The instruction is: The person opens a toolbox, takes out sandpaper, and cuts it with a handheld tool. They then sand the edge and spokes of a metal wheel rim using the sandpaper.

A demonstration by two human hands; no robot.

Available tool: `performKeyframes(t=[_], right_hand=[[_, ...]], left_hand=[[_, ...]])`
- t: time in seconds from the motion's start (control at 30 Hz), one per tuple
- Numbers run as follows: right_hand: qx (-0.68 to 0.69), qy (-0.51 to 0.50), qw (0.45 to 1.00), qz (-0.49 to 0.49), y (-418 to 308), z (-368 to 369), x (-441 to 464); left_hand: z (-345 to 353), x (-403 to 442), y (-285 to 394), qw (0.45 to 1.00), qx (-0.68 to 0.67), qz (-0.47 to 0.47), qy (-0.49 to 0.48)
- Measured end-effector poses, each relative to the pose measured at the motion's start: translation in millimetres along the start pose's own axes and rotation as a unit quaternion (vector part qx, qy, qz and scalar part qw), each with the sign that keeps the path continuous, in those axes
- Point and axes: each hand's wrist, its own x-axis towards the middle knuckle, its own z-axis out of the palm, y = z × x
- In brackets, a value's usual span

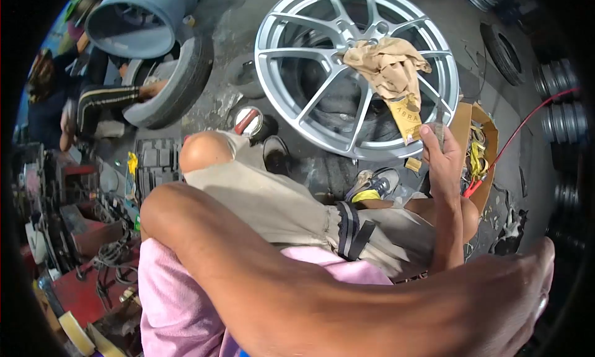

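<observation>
A silver multi-spoke alloy wheel rim [314, 103] lies face up in front of me. On its spokes rests a crumpled beige cloth [392, 62], with a yellow-brown printed sheet lettered "ABRA" [406, 118] hanging from its lower end. My right hand [443, 149] is at the rim's near right edge, closed around a narrow greyish tool [439, 131] with a thin blade-like tip pointing away from me. Its thumb is beside the printed sheet. Close to the camera, my left forearm crosses to the right; my left hand [527, 282] is at the right edge, its fingers mostly hidden.
An open cardboard box [489, 140] with yellow straps stands right of the rim, near a red hose [527, 118]. An open can [249, 123] sits left of it. Tyres, a blue-grey barrel [133, 22] and another person [59, 96] are at the left. More rims stack at the far right.
</observation>
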Motion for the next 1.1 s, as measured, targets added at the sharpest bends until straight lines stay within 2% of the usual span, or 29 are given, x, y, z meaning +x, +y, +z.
performKeyframes(t=[0.13, 0.33, 0.43, 0.53, 0.67, 0.73, 0.83, 0.9, 1.0, 1.07, 1.1], right_hand=[[0.017, -0.030, 0.999, 0.023, -3.2, 7.8, 1.6], [0.033, -0.022, 0.999, 0.027, -3.0, 13.2, -1.4], [-0.015, -0.013, 1.000, 0.015, 1.0, -0.9, -1.5], [0.043, -0.044, 0.998, 0.020, 2.8, 8.7, 3.3], [-0.018, -0.027, 0.999, 0.023, -2.6, 14.7, 2.0], [-0.014, -0.007, 1.000, 0.022, -3.9, 16.1, -4.6], [0.032, 0.009, 0.998, -0.059, -12.6, 11.4, -8.4], [0.020, -0.051, 0.998, 0.029, -2.2, -5.7, 6.0], [-0.034, -0.041, 0.999, 0.005, -35.5, -8.1, 15.4], [-0.063, -0.039, 0.997, 0.010, -57.4, -10.8, 23.3], [-0.052, -0.063, 0.997, -0.001, -61.6, -11.5, 29.8]], left_hand=[[-0.3, 3.3, 8.9, 0.998, 0.046, 0.009, -0.039], [-4.5, 4.8, 11.7, 0.995, 0.074, 0.002, -0.068], [-7.3, 1.4, 13.2, 0.993, 0.082, -0.006, -0.084], [-11.2, 3.5, 17.0, 0.988, 0.115, -0.015, -0.097], [-26.9, 9.5, 18.2, 0.980, 0.158, -0.034, -0.114], [-42.7, 12.0, 15.9, 0.973, 0.197, -0.063, -0.102], [-68.5, 17.7, -7.5, 0.955, 0.270, -0.119, -0.029], [-85.1, 9.4, -34.5, 0.940, 0.303, -0.152, 0.043], [-98.4, -17.7, -77.2, 0.929, 0.345, -0.115, 0.062], [-106.6, -20.7, -95.8, 0.901, 0.410, -0.102, 0.095], [-110.9, -16.4, -96.0, 0.916, 0.355, -0.166, 0.081]])
